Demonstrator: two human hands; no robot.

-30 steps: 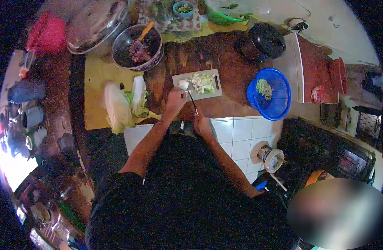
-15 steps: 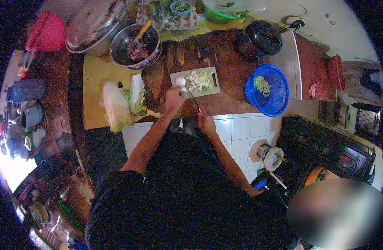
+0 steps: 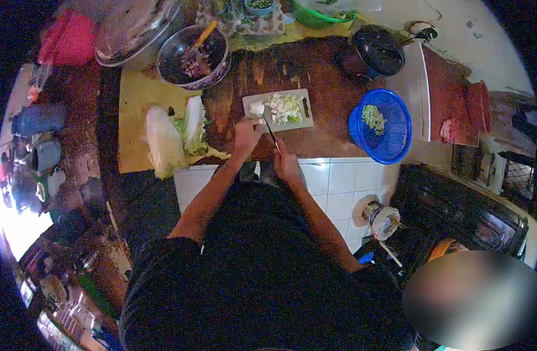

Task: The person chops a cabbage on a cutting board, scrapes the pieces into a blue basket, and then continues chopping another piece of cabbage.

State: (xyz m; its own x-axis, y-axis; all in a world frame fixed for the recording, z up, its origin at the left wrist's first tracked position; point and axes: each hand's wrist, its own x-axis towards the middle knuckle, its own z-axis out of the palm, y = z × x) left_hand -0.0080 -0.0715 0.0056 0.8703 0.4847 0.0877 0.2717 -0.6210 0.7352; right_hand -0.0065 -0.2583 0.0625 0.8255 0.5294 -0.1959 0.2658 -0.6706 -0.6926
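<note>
- The cabbage chunk (image 3: 257,108) is placed on the board (image 3: 249,101), beside chopped pieces (image 3: 285,109); cutting seems in hand.
- The knife (image 3: 272,134) is gripped by right hand's (image 3: 288,166) fingers.
- Left hand's (image 3: 247,136) fingers are curled; pinching cannot be confirmed.
- Clearance from blade is needed.

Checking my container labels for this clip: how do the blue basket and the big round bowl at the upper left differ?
The blue basket has openwork sides, while the round bowl has solid ones. The basket holds pale green pieces; the bowl holds dark reddish ones. A spatula with an orange-brown handle stands in the bowl, but the basket has no utensil. Both are open at the top.
</note>
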